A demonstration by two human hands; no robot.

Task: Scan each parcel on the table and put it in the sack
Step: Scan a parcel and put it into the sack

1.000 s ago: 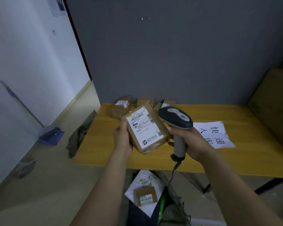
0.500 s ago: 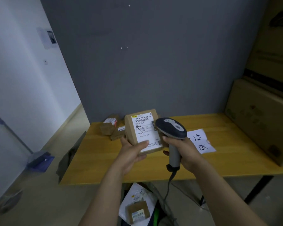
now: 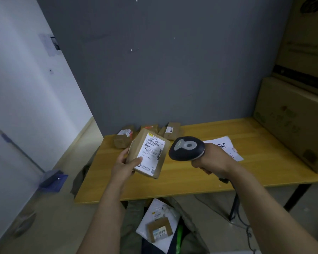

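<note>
Small courier parcel-sorting room. Yellow wooden bench point(image 3: 191, 180); labelled brown cardboard parcels point(image 3: 171, 131) clustered at its far left corner; white handwritten paper sign point(image 3: 226, 147) near mid-bench; large stacked cardboard cartons point(image 3: 290, 121) on its right edge; dark handheld barcode scanner point(image 3: 186, 148); bare grey wall point(image 3: 173, 70); blue dustpan point(image 3: 51, 180) on the floor.

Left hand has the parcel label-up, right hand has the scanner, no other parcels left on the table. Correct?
No. The head view shows three small parcels lying at the back left corner of the table. The rest holds: left hand has the parcel label-up, right hand has the scanner.
</note>
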